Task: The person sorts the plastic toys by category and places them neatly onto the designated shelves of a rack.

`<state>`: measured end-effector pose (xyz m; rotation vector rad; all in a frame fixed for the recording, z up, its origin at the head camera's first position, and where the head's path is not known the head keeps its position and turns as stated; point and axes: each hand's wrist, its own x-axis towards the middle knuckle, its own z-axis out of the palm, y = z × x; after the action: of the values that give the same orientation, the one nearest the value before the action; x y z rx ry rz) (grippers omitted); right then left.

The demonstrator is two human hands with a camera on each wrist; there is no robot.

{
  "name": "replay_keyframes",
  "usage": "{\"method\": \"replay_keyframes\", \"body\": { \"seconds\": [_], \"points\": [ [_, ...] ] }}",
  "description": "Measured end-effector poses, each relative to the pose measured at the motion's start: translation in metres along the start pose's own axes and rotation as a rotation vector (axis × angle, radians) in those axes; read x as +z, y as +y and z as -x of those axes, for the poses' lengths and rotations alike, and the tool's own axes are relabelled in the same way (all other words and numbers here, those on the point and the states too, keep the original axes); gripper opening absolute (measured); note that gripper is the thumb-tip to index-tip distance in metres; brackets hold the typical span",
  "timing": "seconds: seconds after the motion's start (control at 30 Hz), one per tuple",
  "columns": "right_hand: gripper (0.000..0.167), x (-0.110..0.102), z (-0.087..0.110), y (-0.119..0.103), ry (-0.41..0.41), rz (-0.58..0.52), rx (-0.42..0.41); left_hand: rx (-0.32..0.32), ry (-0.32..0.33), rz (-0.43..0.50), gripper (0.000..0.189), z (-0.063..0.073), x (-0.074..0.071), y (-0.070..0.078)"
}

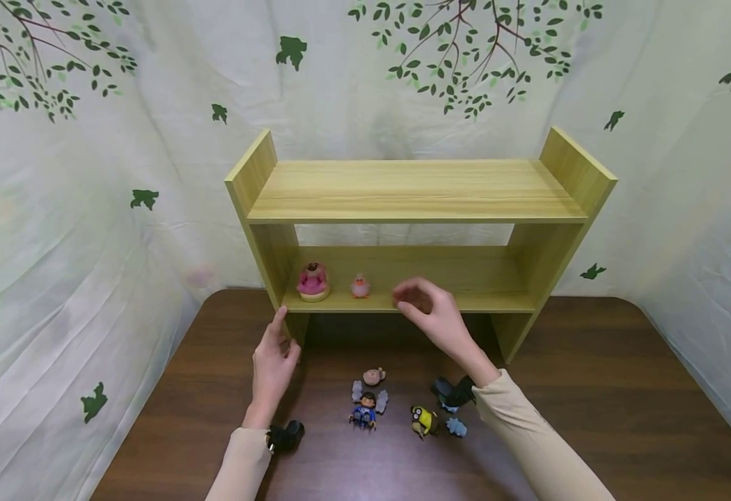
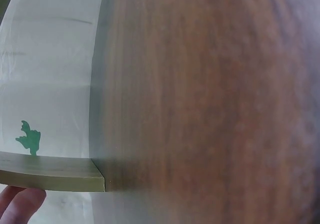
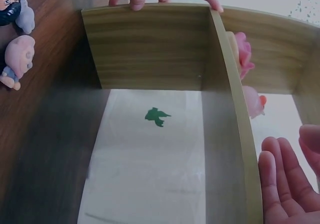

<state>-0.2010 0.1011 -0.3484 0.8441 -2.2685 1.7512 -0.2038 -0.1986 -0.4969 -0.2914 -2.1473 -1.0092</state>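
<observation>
My left hand (image 1: pixel 273 369) touches the front edge of the shelf unit's left side panel (image 3: pixel 150 46), its index finger stretched up to the corner of the middle board. In the right wrist view its fingers spread along that panel's edge. My right hand (image 1: pixel 438 320) is at the front of the middle board (image 1: pixel 466 300), fingers gently bent, thumb apart, nothing between them. On that board, a pink bear figure (image 1: pixel 312 280) on a pale base stands at the left end. A small pink duck figure (image 1: pixel 360 287) stands between it and my right hand.
On the brown table (image 1: pixel 591 403) before the shelf unit lie a dark-haired figure in blue (image 1: pixel 363 415), a pinkish figure (image 1: pixel 374 376), a yellow goggled figure (image 1: pixel 425 420), a blue-grey figure (image 1: pixel 456 427) and grey pieces (image 1: pixel 381 401). A leaf-patterned curtain (image 1: pixel 184 139) hangs behind.
</observation>
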Motion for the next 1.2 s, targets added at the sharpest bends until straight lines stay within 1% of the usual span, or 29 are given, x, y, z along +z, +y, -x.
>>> {"method": "replay_keyframes", "body": {
  "seconds": [0.37, 0.53, 0.73, 0.97, 1.2],
  "points": [
    [0.019, -0.006, 0.016, 0.001, -0.002, -0.056, 0.013, 0.004, -0.005, -0.018, 0.081, 0.0, 0.001, 0.0],
    [0.019, -0.008, 0.023, 0.003, -0.012, -0.05, 0.017, 0.01, -0.002, -0.026, 0.081, 0.001, 0.001, 0.001],
    [0.02, -0.012, 0.03, 0.008, -0.043, -0.033, 0.021, 0.007, 0.001, -0.027, 0.082, 0.0, 0.001, 0.001],
    [0.023, -0.015, 0.037, 0.041, -0.073, 0.005, -0.014, 0.012, 0.005, -0.033, 0.08, 0.0, 0.001, 0.001],
    [0.022, -0.018, 0.049, 0.056, -0.128, 0.039, -0.001, 0.024, 0.007, -0.052, 0.08, 0.0, 0.001, 0.002]
  ]
}}
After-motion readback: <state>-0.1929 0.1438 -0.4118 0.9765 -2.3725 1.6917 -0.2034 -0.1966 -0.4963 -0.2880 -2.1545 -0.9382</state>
